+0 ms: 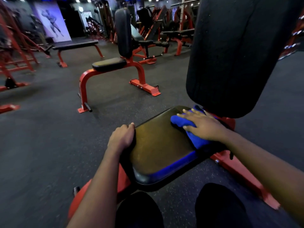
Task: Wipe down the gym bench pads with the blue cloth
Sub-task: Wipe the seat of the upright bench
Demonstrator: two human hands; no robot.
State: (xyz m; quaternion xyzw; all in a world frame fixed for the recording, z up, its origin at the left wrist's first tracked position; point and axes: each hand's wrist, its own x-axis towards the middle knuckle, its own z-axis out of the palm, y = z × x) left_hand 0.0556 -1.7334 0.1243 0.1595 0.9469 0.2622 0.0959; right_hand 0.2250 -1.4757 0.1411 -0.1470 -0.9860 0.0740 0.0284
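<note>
Dark speckled rubber floor [49, 132] covers the gym. At the far left stand red machine frames [18, 51], blurred and cut by the edge. Behind them a lit poster [52, 20] hangs on the wall, with a flat bench [75, 45] in front of it. Nearer the middle is a second seat [108, 64] on red legs, its own pad upright behind it.

In the foreground the left hand [121, 137] grips the left edge of the seat pad [158, 148], with its fingers curled over the rim and the fingertips out of sight. The pad is black and glossy, with a blue sheen along its near edge. At the pad's far right end lies the bunched blue cloth [178, 122]. The right hand [204, 127] presses flat on it with the fingers spread straight, and part of the cloth is covered by the palm. The hands are well apart.

Above the cloth rises the tall black back pad [230, 55], its top cut off. The red frame [230, 165] runs beneath to the right. Racks at the right edge are too blurred to make out. Two dark knees [139, 211] fill the bottom.
</note>
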